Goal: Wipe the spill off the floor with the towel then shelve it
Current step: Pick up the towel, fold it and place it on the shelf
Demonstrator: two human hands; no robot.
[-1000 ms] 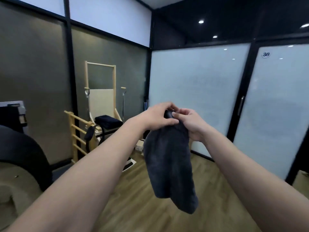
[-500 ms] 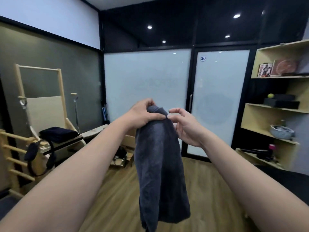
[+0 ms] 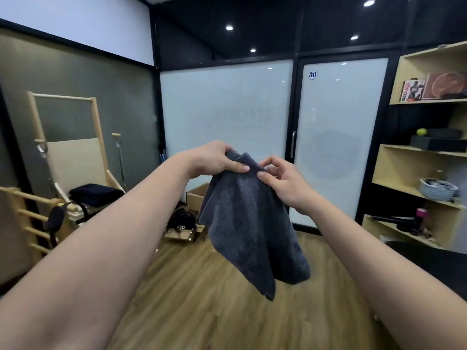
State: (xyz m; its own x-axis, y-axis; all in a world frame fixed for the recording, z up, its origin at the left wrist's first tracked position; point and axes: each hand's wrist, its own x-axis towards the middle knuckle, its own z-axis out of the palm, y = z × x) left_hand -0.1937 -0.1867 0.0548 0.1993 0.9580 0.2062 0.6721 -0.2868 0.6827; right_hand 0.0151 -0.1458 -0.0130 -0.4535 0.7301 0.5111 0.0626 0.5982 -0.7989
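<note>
A dark grey towel (image 3: 249, 223) hangs in the air at chest height in front of me, its lower corner dangling over the wooden floor (image 3: 202, 306). My left hand (image 3: 214, 160) grips the towel's top edge with thumb over the cloth. My right hand (image 3: 283, 183) pinches the same top edge just to the right, thumb and forefinger on the fabric. Wooden shelves (image 3: 414, 150) stand at the right wall. No spill is visible on the floor in this view.
A frosted glass door (image 3: 338, 137) marked 30 is straight ahead. Wooden exercise equipment (image 3: 73, 173) with a dark pad stands at the left. A cardboard box (image 3: 195, 198) and dark gear (image 3: 182, 221) lie on the floor ahead. The shelves hold a bowl (image 3: 438, 189), books and dark boxes.
My view has swung right, bringing the shelves into sight. The towel has spread wider and swung right beneath my hands, which have moved slightly apart along its top edge.
</note>
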